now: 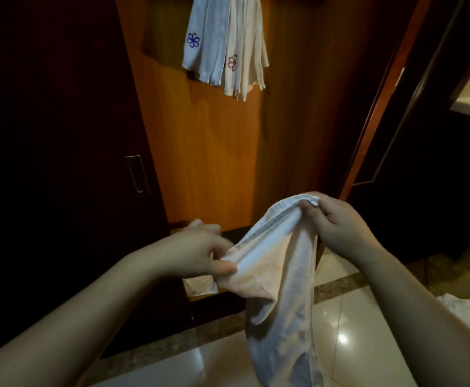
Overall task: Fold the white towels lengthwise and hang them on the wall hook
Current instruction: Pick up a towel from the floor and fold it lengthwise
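Both hands hold one white towel (281, 277) in front of the wooden wall panel (217, 152). The left hand (197, 252) pinches one end of its top edge, the right hand (337, 222) grips the other end higher up, and the cloth sags below them. Hung towels (225, 43) drape high on the panel; a dark door (60, 135) with a metal handle (137, 175) stands left of it.

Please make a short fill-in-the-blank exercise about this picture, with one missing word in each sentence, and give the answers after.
1. The left hand and the right hand hold one white towel by its top ____.
2. The rest of that towel hangs ____ between the arms.
3. The hanging towels on the wooden panel show two embroidered logos, one blue and one ____.
4. More white cloth lies on the tiled ____ at the right.

Answers: edge; down; red; floor
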The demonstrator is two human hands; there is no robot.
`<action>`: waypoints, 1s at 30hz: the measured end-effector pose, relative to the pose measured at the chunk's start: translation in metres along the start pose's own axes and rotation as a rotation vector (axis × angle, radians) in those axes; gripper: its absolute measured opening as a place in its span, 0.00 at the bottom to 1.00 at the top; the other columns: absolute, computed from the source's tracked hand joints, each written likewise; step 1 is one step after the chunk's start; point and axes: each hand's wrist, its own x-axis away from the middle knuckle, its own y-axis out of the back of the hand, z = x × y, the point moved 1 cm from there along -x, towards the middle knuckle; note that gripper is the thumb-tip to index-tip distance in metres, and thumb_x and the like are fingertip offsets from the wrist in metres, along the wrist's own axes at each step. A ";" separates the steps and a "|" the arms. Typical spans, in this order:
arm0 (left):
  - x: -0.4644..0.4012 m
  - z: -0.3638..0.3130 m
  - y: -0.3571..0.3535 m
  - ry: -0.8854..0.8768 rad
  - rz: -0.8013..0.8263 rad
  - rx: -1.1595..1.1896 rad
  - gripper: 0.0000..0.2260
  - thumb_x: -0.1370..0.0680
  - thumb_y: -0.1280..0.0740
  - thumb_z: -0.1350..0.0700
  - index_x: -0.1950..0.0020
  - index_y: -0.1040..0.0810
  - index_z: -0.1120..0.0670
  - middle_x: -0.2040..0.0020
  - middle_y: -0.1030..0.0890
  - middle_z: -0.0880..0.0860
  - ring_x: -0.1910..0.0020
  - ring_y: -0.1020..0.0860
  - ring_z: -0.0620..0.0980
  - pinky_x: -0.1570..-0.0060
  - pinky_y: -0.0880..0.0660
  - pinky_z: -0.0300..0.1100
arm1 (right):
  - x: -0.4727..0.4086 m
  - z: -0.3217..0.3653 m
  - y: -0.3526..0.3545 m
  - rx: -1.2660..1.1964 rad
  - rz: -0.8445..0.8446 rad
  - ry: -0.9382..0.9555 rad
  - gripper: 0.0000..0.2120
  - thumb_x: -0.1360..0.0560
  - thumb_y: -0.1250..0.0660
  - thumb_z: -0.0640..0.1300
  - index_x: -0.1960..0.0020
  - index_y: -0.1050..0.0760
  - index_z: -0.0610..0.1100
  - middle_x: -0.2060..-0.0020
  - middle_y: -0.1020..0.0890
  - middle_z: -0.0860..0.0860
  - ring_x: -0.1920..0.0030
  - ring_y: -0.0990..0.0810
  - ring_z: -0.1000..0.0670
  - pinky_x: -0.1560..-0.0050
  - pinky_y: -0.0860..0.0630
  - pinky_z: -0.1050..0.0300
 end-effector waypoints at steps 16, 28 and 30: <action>0.017 0.019 0.046 0.050 -0.700 0.176 0.09 0.24 0.32 0.44 0.48 0.29 0.43 0.56 0.25 0.37 0.53 0.25 0.32 0.62 0.29 0.31 | -0.003 -0.019 0.022 -0.175 -0.087 -0.156 0.19 0.29 0.48 0.79 0.48 0.25 0.74 0.52 0.19 0.70 0.50 0.21 0.67 0.53 0.30 0.61; 0.012 0.011 0.061 0.244 -0.449 -0.176 0.06 0.22 0.33 0.56 0.48 0.17 0.55 0.55 0.29 0.48 0.50 0.26 0.53 0.54 0.30 0.47 | -0.008 0.000 0.007 -0.258 -0.001 -0.160 0.12 0.23 0.44 0.67 0.49 0.22 0.71 0.52 0.18 0.66 0.50 0.19 0.64 0.51 0.28 0.58; 0.015 0.011 0.058 0.208 -0.605 -0.209 0.05 0.23 0.30 0.55 0.51 0.17 0.55 0.53 0.32 0.50 0.51 0.32 0.51 0.55 0.35 0.44 | -0.008 -0.001 0.009 -0.283 -0.028 -0.164 0.12 0.22 0.43 0.67 0.49 0.22 0.70 0.52 0.17 0.65 0.51 0.19 0.63 0.51 0.28 0.57</action>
